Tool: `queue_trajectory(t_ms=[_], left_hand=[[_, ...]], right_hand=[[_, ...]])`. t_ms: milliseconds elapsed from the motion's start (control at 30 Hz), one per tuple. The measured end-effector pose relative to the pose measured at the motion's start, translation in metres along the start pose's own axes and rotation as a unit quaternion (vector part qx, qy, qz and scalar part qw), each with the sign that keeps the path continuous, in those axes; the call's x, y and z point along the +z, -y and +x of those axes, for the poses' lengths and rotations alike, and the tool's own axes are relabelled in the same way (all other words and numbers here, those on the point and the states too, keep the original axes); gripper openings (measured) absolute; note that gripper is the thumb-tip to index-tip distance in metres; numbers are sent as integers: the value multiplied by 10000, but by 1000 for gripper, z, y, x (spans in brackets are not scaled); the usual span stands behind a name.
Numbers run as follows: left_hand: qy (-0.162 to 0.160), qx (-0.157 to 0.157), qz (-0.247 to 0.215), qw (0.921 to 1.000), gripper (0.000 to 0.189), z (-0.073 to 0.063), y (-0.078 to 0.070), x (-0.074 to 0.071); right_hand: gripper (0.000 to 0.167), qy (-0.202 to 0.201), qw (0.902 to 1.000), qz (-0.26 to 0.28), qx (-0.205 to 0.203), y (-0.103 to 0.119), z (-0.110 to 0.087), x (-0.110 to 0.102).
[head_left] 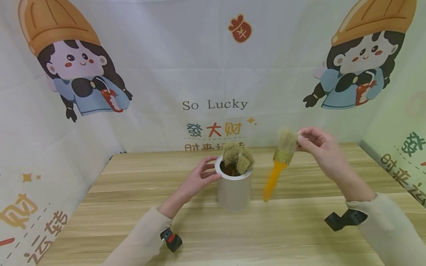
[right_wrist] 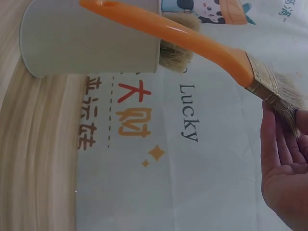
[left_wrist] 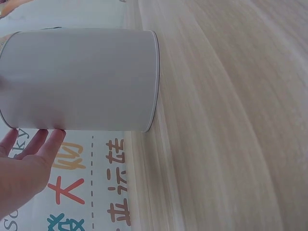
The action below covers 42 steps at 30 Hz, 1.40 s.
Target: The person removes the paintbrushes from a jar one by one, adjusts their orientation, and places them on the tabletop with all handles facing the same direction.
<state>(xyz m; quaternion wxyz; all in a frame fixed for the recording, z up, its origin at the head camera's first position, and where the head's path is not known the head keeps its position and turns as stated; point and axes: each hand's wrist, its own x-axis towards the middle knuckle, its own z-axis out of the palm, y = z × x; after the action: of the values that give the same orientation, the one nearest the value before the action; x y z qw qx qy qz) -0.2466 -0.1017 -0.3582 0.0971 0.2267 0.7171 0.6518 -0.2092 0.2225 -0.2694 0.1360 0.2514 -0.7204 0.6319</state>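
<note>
A white cylindrical can point(head_left: 234, 194) stands upright on the table, with two bristle brush heads point(head_left: 237, 157) sticking out of its top. My left hand point(head_left: 201, 175) holds the can's left side near the rim, thumb in front and fingers behind. To the right of the can, my right hand point(head_left: 319, 147) pinches the bristles of a paintbrush point(head_left: 281, 162). That brush has an orange handle, which points down and to the left, and a brass-coloured ferrule. In the right wrist view, the fingers grip the paintbrush point(right_wrist: 231, 62) at its bristle end, apart from the can.
The wooden table point(head_left: 283, 236) extends around the can. Behind it hangs a white printed cloth point(head_left: 159, 74) with cartoon figures and lettering, continuing along both sides. Each wrist wears a small black camera point(head_left: 346, 218).
</note>
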Motion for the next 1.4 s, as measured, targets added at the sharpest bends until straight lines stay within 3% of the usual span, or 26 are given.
queue_trajectory(t_ms=[233,467,700,1100,1400], left_hand=[[10,-32,9,10000,56,0,1,0],[11,-44,-19,10000,56,0,0,1],[2,-22,12,10000,56,-1,0,1],[22,-9,-70,10000,56,0,1,1],[-16,10,5,10000,56,-1,1,0]], right_hand=[[10,1061,9919,-510,485,-20,-1,-3],[13,1624,9821,-490,815,-36,-3,-2],[12,1780,9775,5,1129,-59,-4,-2],[17,1733,9687,213,1762,-89,-3,-3],[7,1765,9613,580,2034,-104,0,-1]])
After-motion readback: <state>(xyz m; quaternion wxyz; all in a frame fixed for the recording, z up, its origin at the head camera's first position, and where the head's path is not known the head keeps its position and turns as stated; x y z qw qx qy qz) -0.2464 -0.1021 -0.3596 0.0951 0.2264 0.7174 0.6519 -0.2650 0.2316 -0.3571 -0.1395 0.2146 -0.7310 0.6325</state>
